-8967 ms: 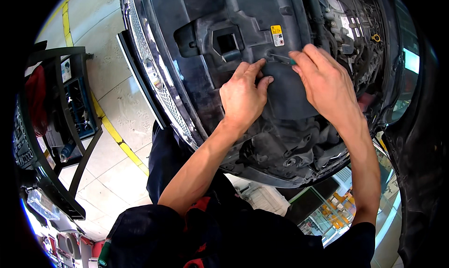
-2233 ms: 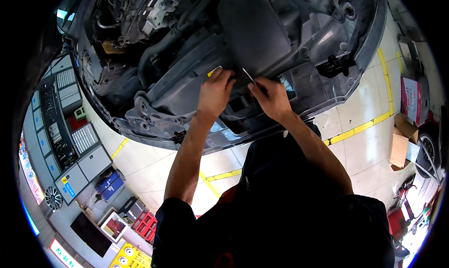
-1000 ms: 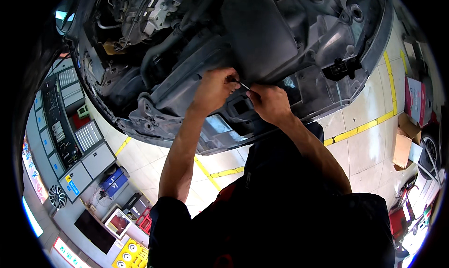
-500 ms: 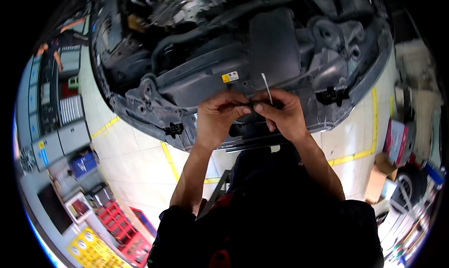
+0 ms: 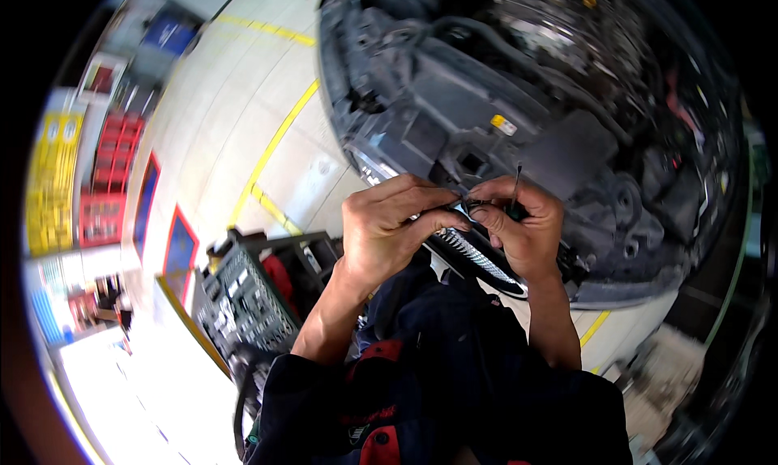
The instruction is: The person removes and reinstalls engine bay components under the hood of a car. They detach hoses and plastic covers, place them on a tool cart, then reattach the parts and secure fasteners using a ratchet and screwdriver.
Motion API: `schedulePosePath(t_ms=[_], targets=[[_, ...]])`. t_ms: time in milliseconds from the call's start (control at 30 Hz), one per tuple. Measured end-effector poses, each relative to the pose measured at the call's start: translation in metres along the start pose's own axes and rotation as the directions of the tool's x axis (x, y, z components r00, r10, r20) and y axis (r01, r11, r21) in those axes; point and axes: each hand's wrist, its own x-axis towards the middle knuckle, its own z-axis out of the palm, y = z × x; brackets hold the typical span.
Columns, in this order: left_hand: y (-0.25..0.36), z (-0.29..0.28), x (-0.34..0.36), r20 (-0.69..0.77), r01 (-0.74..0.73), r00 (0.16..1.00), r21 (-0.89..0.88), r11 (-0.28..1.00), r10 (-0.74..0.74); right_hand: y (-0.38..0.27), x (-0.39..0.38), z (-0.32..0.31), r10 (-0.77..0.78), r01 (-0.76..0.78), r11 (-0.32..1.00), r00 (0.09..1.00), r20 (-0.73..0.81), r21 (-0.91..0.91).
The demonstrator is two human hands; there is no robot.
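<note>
My left hand [image 5: 389, 222] and my right hand [image 5: 525, 228] meet fingertip to fingertip in front of a car's open engine bay [image 5: 502, 100]. Both pinch a small dark piece [image 5: 480, 203] that is too small to name. A thin metal shaft, perhaps of a slim screwdriver [image 5: 517, 181], sticks up out of my right hand, its lower end hidden among the fingers. Behind the fingers lies the car's black front panel [image 5: 454, 96], with a yellow-and-white label [image 5: 503, 124] on it.
To the left stands a dark tool cart [image 5: 251, 299] holding several tools. Red bins [image 5: 117, 153] and a yellow panel [image 5: 53, 181] line the far left. Yellow lines [image 5: 284, 132] mark the pale floor. The car's front edge curves below and right of my hands.
My view has turned to the left, bringing the tool cart into sight and shifting the car to the right. Both hands stay together, pinching; the thin shaft now stands more upright.
</note>
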Motion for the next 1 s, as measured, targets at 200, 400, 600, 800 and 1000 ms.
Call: schedulePosePath(t_ms=[200,400,600,800,1000], targets=[[0.049,-0.034,-0.105,-0.229,0.044,0.972,0.384,0.922,0.049,-0.01,-0.036,0.053,0.117,-0.138,0.989,0.943,0.313,0.046],[0.085,-0.054,-0.194,-0.428,0.225,0.904,0.447,0.866,-0.014,-0.014,-0.069,0.106,0.148,-0.17,0.985,0.778,0.61,-0.022],[0.114,-0.058,-0.299,-0.522,0.362,0.849,0.468,0.806,-0.078,-0.016,-0.121,0.154,0.223,-0.117,0.975,0.532,0.817,-0.189],[0.131,-0.04,-0.412,-0.725,0.612,0.652,0.332,0.717,-0.221,0.008,-0.194,0.217,0.308,-0.141,0.949,0.236,0.922,-0.281],[0.124,0.005,-0.514,-0.858,0.799,0.352,0.068,0.597,-0.374,0.063,-0.27,0.262,0.523,0.037,0.852,-0.093,0.847,-0.522]])
